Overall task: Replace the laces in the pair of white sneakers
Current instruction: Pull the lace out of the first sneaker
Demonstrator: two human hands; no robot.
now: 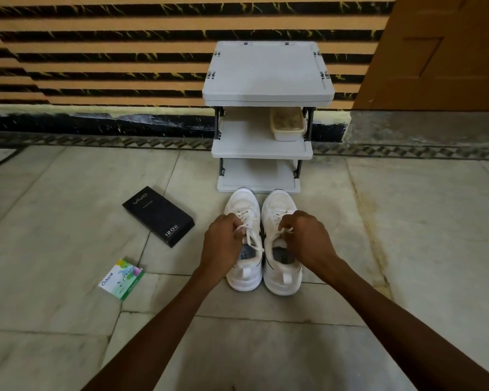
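Two white sneakers stand side by side on the marble floor, toes pointing at a grey rack. My left hand (223,244) pinches the white lace (251,238) of the left sneaker (244,273) near its tongue. Over the right sneaker (280,275), my right hand (308,238) pinches that shoe's white lace (285,229) at the top eyelets. Both laces are threaded through the shoes, and loose ends of the left one trail over the shoe's opening.
A grey three-tier shoe rack (266,88) stands just beyond the sneakers, with a cream tray (288,128) on its middle shelf. A black phone box (158,215) and a small green-white carton (122,279) lie on the floor to the left. A wooden door (435,52) is at the back right.
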